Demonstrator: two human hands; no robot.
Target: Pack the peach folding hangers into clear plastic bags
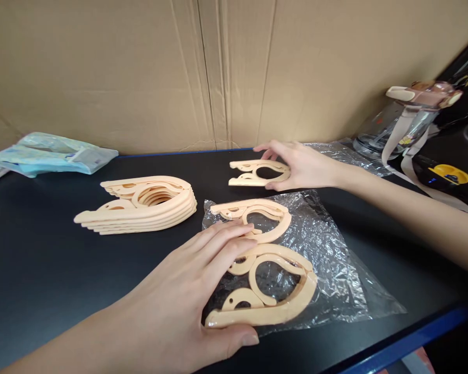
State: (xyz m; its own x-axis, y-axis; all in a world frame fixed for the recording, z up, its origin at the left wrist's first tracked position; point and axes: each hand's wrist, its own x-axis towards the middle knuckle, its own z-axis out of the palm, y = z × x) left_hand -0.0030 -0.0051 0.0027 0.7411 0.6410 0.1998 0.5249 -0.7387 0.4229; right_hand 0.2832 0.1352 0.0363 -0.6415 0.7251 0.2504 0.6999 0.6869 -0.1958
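Note:
My left hand (195, 291) lies with fingers stretched over the left part of two peach folding hangers. The farther folding hanger (286, 221) and the nearer folding hanger (306, 296) lie folded on a clear plastic bag (335, 259). My left thumb is spread apart beside the nearer one's front edge. Farther back, my right hand (300, 163) grips the rounded end of another folding hanger (253, 165) between thumb and fingers. To the left, a neat stack of folded hangers (171, 218) rests on the black table.
A light-blue soft packet (58, 156) lies at the back left. At the back right stands a clear bottle (390, 130) with a pink lid and strap, beside more clear plastic (335, 153). A yellow object (450, 174) is at far right. Cardboard (120, 78) walls the rear.

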